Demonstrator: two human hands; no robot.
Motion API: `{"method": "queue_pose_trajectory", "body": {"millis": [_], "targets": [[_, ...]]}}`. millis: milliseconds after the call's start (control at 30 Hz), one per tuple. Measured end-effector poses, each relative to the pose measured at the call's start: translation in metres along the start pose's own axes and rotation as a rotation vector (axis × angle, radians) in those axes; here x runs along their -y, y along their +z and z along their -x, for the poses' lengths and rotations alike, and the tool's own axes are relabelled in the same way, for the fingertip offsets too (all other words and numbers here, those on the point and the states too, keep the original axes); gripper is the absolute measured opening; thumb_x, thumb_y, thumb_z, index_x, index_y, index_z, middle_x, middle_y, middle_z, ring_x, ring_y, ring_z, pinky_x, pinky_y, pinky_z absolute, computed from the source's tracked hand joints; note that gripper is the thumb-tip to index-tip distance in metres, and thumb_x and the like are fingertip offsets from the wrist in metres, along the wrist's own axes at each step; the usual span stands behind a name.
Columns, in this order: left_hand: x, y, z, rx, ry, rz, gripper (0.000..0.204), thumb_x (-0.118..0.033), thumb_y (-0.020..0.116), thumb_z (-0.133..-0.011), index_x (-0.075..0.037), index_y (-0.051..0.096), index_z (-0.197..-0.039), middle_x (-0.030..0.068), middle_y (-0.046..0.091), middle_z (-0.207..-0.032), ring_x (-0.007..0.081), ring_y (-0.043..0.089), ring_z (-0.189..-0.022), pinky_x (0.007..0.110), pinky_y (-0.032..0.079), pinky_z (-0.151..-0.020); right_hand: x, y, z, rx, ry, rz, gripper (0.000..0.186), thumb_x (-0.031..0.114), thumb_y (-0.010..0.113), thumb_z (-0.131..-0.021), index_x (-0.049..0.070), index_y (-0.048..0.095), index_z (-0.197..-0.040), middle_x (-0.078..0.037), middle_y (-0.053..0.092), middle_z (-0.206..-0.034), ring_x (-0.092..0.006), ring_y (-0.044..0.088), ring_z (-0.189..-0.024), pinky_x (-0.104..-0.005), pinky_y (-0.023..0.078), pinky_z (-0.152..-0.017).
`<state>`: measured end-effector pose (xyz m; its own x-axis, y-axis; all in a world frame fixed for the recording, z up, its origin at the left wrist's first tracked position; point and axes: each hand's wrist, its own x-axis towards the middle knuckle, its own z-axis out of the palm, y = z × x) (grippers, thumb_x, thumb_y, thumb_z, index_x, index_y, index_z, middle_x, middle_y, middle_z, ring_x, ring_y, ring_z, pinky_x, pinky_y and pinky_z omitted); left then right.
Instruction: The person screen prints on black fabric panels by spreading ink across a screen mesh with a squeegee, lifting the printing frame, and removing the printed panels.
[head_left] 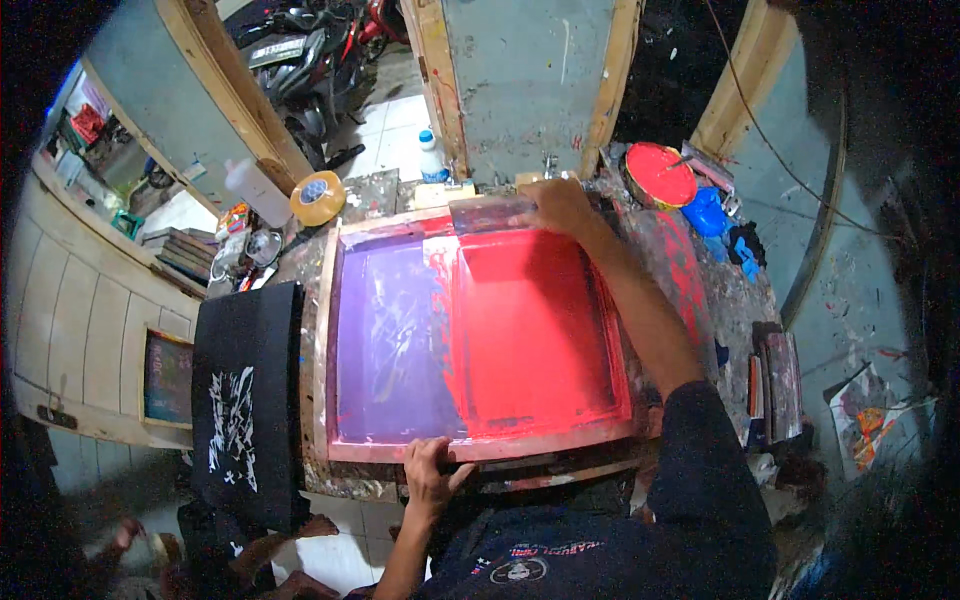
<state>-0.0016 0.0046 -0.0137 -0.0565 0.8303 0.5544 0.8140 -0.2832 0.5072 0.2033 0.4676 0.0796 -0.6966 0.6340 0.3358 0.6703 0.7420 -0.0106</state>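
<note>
A wooden-framed printing screen [390, 330] lies on the worktable in front of me. Its mesh is purple with a pale design on the left, and covered in bright red ink [530, 330] on the right. At the screen's far edge, my right hand [562, 206] is closed on a squeegee [490, 214], a long ink-stained bar lying across the frame's far end. My right forearm passes over the screen's right side. My left hand [430, 472] curls its fingers over the near rail of the frame, thumb pointing right.
A black cloth piece with white print [245, 380] lies left of the screen. Behind stand a tape roll [318, 197], a bottle [258, 195] and a blue-capped bottle [430, 155]. A tub of red ink [660, 175] sits far right. Another person's limbs show lower left.
</note>
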Motion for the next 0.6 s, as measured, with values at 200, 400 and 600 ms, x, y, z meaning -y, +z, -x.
{"method": "queue_pose_trajectory", "body": {"millis": [200,400,600], "targets": [[-0.001,-0.001,-0.001,0.056,-0.075,0.014,0.062,-0.029,0.093,-0.069,-0.006,0.059,-0.115,0.0077,0.062,-0.084,0.0283,0.059,-0.075,0.043,0.045,-0.075,0.000,0.002,0.001,0.052,0.020,-0.026,0.073,0.073,0.070,-0.078,0.005,0.073,-0.106,-0.021,0.074,-0.091,-0.0408,0.073,-0.087,-0.0558,0.054,-0.080],[0.002,0.004,-0.001,0.045,-0.031,-0.026,0.064,-0.025,0.094,-0.066,-0.006,0.058,-0.116,0.0079,0.059,-0.083,0.0294,0.057,-0.076,0.044,0.045,-0.076,0.055,-0.026,0.083,0.170,0.046,-0.048,0.045,0.043,0.078,-0.077,0.009,0.067,-0.104,-0.018,0.072,-0.093,-0.0398,0.070,-0.091,-0.0539,0.054,-0.079],[0.004,0.006,-0.001,0.056,-0.047,-0.026,0.065,-0.024,0.093,-0.066,-0.005,0.057,-0.117,0.0088,0.060,-0.086,0.0318,0.058,-0.082,0.045,0.045,-0.080,0.130,-0.062,0.180,0.201,0.071,-0.172,0.032,0.020,0.076,-0.072,0.010,0.061,-0.098,-0.011,0.068,-0.089,-0.0352,0.067,-0.092,-0.0491,0.055,-0.074]]}}
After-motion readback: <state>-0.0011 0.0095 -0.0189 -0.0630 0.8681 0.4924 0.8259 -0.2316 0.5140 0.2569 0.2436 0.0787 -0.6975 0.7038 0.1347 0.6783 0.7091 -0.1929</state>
